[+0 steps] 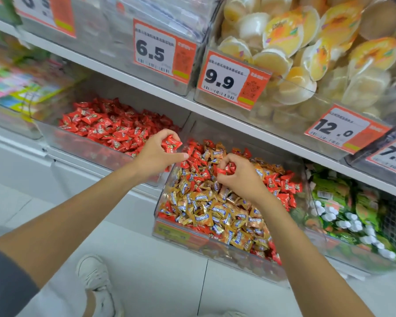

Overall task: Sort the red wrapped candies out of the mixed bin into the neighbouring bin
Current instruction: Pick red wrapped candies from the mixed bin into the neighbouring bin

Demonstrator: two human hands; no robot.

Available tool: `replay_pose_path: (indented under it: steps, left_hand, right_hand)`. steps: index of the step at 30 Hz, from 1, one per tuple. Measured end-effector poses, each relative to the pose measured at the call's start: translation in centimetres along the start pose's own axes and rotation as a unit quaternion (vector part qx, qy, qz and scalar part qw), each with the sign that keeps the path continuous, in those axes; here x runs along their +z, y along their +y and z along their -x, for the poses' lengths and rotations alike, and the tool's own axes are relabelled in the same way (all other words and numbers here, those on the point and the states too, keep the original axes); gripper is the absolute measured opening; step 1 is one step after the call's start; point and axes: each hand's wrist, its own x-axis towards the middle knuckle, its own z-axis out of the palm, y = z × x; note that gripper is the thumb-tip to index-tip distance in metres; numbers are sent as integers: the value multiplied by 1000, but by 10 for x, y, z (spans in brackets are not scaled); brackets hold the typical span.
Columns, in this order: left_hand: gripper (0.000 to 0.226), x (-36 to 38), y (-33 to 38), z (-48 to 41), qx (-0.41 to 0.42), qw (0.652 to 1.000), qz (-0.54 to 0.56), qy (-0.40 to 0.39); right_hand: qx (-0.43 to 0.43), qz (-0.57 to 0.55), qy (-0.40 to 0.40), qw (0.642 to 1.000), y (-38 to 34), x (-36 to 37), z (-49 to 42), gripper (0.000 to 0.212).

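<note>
**Fingers, left hand** (157, 154): curled closed round a small bunch of red wrapped candies (171, 144), whose crinkled wrapper ends stick out past the knuckles. One digit lies straight and points right. The hand is above the place where the two lower bins meet.

**Fingers, right hand** (242, 175): bent inward, with thumb and fingertips pinching a red candy (225, 170). Whether it holds one piece or two cannot be told. The hand sits low over the middle of the mixed heap.

**Clear plastic mixed bin** (157, 213): on the lower shelf, right of centre. It holds gold-and-blue wrapped candies (215, 211), mostly at the front. Loose red ones lie along the back, down the right side and scattered at the front edge.

**Clear plastic neighbouring bin** (85, 147): just beside the mixed bin on its left. It holds a heap of red sweets (114, 124) only.

**Upper shelf:**
- A clear bin of yellow-lidded jelly cups (306, 53).
- Orange-and-white price tags reading 6.5 (153, 51), 9.9 (226, 81) and 12.0 (338, 129).

**Far right, lower shelf:** a bin of green packets (343, 202).

**Floor:** pale tiles and one white shoe (94, 275).
</note>
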Motion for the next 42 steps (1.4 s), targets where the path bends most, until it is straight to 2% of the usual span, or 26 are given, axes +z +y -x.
replay_pose_path:
  steps: [3, 5, 7, 9, 11, 14, 17, 23, 27, 31, 33, 35, 40, 42]
  left_hand:
    - [33, 1, 1, 1, -2, 1000, 24, 9]
    - [32, 1, 2, 3, -3, 999, 34, 7]
    - [30, 1, 2, 4, 1, 999, 35, 2]
    - [29, 0, 1, 3, 3, 999, 36, 1]
    - [29, 0, 0, 3, 3, 999, 39, 3]
    - [29, 2, -3, 2, 7, 999, 35, 10]
    - [28, 3, -5, 2, 5, 999, 38, 19]
    - [27, 3, -10, 0, 11, 1000, 8, 25]
    - [24, 4, -14, -2, 19, 999, -17, 29]
    - [23, 3, -18, -5, 27, 999, -24, 30]
    - [23, 2, -19, -6, 32, 999, -23, 28]
    - [23, 3, -20, -8, 39, 999, -22, 28]
    - [23, 3, -24, -9, 41, 999, -3, 21]
    - [24, 3, -27, -10, 38, 999, 8, 20]
  right_hand:
    - [-24, 29, -22, 999, -11, 15, -11, 15]
    - [-57, 162, -64, 983, -13, 29, -20, 26]
    - [-68, 280, -108, 952, -11, 39, -26, 31]
    - [-63, 306, -124, 942, -8, 40, -29, 27]
    - [-66, 264, -112, 956, -4, 36, -28, 20]
    - [-26, 60, -73, 995, -3, 27, -18, 13]
    - [0, -89, -87, 992, -14, 18, -5, 7]
    - [-61, -52, -285, 955, -36, 42, 12, 11]
    - [-81, -26, -351, 933, -41, 59, 17, 30]
    - [-134, 85, -350, 923, -41, 69, 12, 32]
    - [-160, 95, -345, 920, -39, 77, 10, 26]
    - [-166, 68, -330, 927, -33, 83, 8, 19]
    - [-110, -45, -295, 948, -19, 74, 4, 8]
    - [-102, -81, -270, 954, -19, 65, 4, 14]
